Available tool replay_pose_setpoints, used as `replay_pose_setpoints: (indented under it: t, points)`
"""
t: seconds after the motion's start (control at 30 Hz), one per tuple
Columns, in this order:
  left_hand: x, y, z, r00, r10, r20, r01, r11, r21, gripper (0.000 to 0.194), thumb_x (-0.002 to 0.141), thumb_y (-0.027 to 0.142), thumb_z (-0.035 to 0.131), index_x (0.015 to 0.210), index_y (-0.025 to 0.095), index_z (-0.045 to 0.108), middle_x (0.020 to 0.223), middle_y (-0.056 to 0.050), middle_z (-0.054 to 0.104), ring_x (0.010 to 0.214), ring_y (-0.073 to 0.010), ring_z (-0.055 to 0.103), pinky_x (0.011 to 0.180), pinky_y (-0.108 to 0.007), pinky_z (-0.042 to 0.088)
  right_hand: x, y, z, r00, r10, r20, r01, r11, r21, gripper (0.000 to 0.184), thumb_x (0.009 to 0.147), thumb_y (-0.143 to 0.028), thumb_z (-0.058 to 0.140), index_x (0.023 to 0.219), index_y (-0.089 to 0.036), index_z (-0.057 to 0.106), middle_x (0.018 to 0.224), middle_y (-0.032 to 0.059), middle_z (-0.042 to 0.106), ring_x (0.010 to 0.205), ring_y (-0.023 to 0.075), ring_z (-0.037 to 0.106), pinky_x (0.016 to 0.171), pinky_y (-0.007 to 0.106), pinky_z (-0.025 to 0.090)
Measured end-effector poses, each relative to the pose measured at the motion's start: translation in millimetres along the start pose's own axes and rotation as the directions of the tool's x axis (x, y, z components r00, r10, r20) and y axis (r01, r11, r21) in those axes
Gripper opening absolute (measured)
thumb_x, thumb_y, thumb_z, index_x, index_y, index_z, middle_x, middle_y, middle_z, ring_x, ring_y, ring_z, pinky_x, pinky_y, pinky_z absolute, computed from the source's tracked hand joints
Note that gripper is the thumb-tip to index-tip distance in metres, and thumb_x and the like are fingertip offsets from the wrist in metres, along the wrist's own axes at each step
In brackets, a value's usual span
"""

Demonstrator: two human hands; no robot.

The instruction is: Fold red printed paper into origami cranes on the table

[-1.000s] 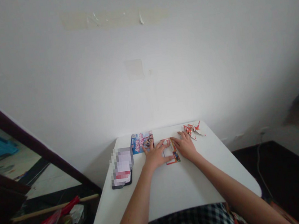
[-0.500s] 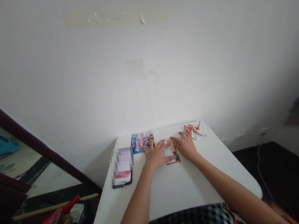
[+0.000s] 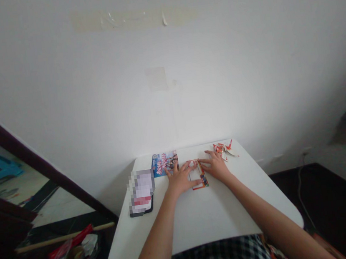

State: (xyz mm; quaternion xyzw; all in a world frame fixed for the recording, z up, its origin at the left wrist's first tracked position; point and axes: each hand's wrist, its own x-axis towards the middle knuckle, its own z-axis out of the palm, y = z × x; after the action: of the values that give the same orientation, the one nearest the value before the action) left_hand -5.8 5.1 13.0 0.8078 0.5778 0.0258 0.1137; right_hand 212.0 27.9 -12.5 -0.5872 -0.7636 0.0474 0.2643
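Here, the printed paper (image 3: 205,183) looks like a small upright rectangle, lying flat on the white bench (image 3: 203,222). It has a pale middle, thin red-orange edging and red-and-white print at its far end, with a multicoloured patch of blue, orange and yellow towards its near right corner. Part of it is covered, so whether it is folded I cannot tell.

The left grip (image 3: 179,182) lies over the paper's left side, its digits spread apart, with the thumb on the lower part and the forefinger across the far end. The right grip (image 3: 218,167) comes in at the paper's upper right, fingers open and slightly bent, tips at that edge. Neither is clamped on it; the paper lies between and beneath the fingertips.

Left of the paper and a little beyond it is a blue leaflet (image 3: 162,169) with pink-and-white lettering, partly under the left fingers in view. Farther left of the paper is a phone (image 3: 142,192), its screen pixelated. Beyond the paper to the right, near the right grip, sits a red-and-white folded paper shape (image 3: 222,151) with pointed tips.
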Motion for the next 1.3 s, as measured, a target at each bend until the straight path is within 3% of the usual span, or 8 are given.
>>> replay_pose_setpoints:
  t: [0.47,0.83,0.93,1.13,1.3]
  points:
    - [-1,1,-0.9,1.0,-0.015,0.001,0.015,1.0,-0.011,0.077,0.079,0.084,0.047,0.15,0.054,0.04,0.169,0.01,0.025,0.157,-0.0456,-0.001,0.112,-0.085,-0.001,-3,11,-7,0.993,-0.087,0.082,0.083,0.995,0.048,0.036,0.083,-0.035,0.077,0.119,-0.038,0.076,0.148,0.0085,0.052,0.138,0.0325,0.046,0.117,0.052,0.035]
    - [-1,-2,2.6,1.0,0.001,-0.017,-0.002,1.0,-0.025,0.073,0.082,0.084,0.042,0.149,0.056,0.039,0.169,0.012,0.025,0.157,-0.0443,0.002,0.11,-0.087,-0.003,-12,16,-11,0.977,-0.147,0.152,0.135,0.987,0.084,0.056,0.075,-0.047,0.084,0.128,-0.037,0.07,0.151,0.0114,0.049,0.14,0.0338,0.043,0.115,0.052,0.038]
    - [-1,-1,3.5,1.0,0.0,-0.029,0.0,1.0,-0.02,0.075,0.08,0.085,0.044,0.15,0.057,0.036,0.169,0.012,0.026,0.157,-0.0444,0.002,0.112,-0.085,-0.004,-13,17,-10,0.98,-0.164,0.116,0.154,0.984,0.095,0.052,0.077,-0.045,0.083,0.127,-0.037,0.071,0.149,0.0114,0.05,0.139,0.033,0.045,0.114,0.052,0.039]
    - [1,2,1.4,0.995,-0.016,-0.097,0.017,1.0,0.014,0.074,0.083,0.085,0.038,0.152,0.057,0.034,0.168,0.013,0.027,0.158,-0.0421,-0.004,0.113,-0.083,-0.007,-11,20,0,0.984,-0.176,0.021,0.173,0.98,0.098,0.025,0.085,-0.037,0.077,0.11,-0.035,0.079,0.136,0.0096,0.059,0.133,0.0298,0.049,0.112,0.049,0.041]
    - [5,-1,0.0,0.997,-0.014,-0.07,0.016,1.0,0.016,0.073,0.084,0.085,0.035,0.152,0.058,0.031,0.169,0.014,0.024,0.158,-0.0401,-0.008,0.113,-0.083,-0.008,-8,19,4,0.989,-0.149,0.02,0.146,0.985,0.092,0.025,0.082,-0.036,0.079,0.107,-0.035,0.08,0.133,0.0099,0.061,0.129,0.0295,0.051,0.112,0.049,0.041]
